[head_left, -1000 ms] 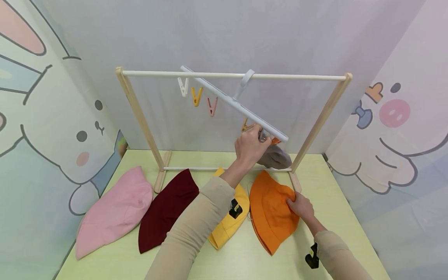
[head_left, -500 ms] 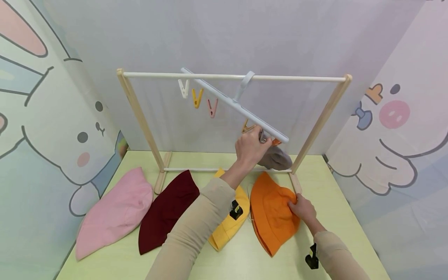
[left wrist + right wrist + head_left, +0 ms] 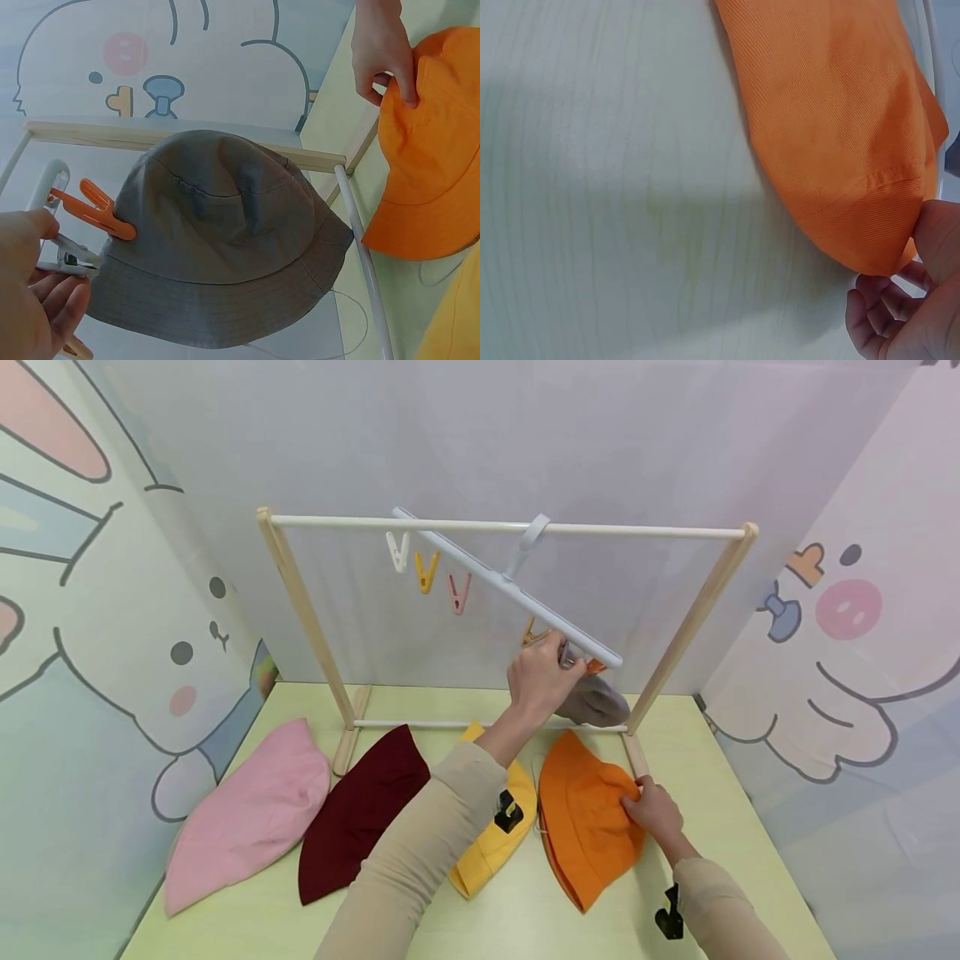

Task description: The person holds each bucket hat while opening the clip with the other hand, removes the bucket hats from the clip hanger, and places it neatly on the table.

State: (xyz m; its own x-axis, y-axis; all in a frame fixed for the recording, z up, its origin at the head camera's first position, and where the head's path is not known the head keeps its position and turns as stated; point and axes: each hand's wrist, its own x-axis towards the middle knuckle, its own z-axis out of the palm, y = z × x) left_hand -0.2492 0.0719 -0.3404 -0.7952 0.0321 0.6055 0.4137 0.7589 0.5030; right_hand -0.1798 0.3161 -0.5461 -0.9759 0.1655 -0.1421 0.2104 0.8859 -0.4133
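Observation:
In the head view, my left hand [image 3: 542,678] is raised under the right end of a pale hanger [image 3: 491,575]. Its thumb and fingers pinch a white clothespin [image 3: 71,255], whose tips meet the edge of a grey bucket hat [image 3: 217,225]. An orange clothespin [image 3: 90,210] grips that hat close by. My right hand [image 3: 656,810] pinches the crown of an orange bucket hat [image 3: 588,818] lying folded on the table. In the right wrist view, the thumb is on the orange cloth and the other fingers curl beneath its edge.
The hanger hooks over the top bar of a wooden-ended rack [image 3: 337,521]. White, yellow and pink clothespins [image 3: 459,593] hang on its left part. Pink [image 3: 251,818], dark red [image 3: 360,814] and yellow [image 3: 480,852] bucket hats lie along the table [image 3: 570,935].

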